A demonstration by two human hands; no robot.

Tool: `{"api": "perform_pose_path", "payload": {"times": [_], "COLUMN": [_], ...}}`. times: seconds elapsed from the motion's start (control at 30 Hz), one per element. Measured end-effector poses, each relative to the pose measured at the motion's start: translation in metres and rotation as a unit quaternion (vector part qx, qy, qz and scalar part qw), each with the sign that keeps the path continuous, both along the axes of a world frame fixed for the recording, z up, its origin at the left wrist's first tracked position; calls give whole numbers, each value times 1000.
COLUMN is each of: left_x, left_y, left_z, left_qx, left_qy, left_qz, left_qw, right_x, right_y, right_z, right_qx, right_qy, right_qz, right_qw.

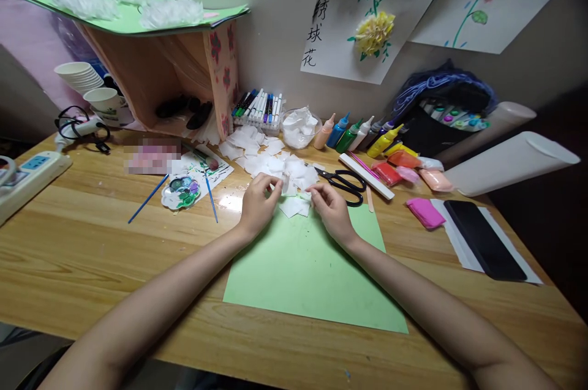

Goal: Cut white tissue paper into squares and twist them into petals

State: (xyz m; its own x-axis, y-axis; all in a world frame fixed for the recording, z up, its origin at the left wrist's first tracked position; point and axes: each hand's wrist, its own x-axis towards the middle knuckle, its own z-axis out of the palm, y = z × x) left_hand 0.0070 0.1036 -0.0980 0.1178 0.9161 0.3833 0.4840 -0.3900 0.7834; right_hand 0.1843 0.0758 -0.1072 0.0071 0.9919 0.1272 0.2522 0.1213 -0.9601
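Note:
Both my hands hover near the far edge of a light green sheet of paper (303, 273). My left hand (258, 205) is closed, thumb and fingers drawn together beside a heap of white paper pieces (271, 163). Across a small gap, my right hand (331, 213) pinches with thumb and forefinger. Anything between either set of fingertips is too small to make out. A few white paper pieces (294, 206) lie on the green sheet below and between the hands. Black-handled scissors (346, 185) rest just beyond my right hand.
Paint bottles (351, 136), a bowl of white material (301, 128) and markers (260, 107) line the back. A paint palette (181, 192) and brushes lie left, near a pink box (223, 81). On the right are clay packets (425, 212) and a phone (484, 240).

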Motion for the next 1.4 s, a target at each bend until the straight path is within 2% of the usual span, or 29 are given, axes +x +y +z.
{"api": "perform_pose_path", "payload": {"times": [0.13,0.23,0.33,0.73,1.07,1.4], "left_x": [5,7,8,8,7,6], "left_y": [-10,-14,-15,-13,-12,-11], "left_z": [1,-1,-1,-1,1,-1], "left_qx": [71,119,125,100,46,48], "left_qy": [116,178,200,140,76,63], "left_qz": [-59,-61,-62,-52,-72,-84], "left_qw": [989,975,970,984,993,993], "right_x": [-5,-6,-4,-2,-4,-3], "right_y": [-6,-5,-3,-2,-2,-2], "right_z": [6,6,7,8,6,6], "right_qx": [-23,-20,-22,-47,-63,-63], "right_qy": [-15,-22,-21,6,19,12], "right_qz": [47,54,64,107,98,91], "right_qw": [998,998,997,993,993,994]}}
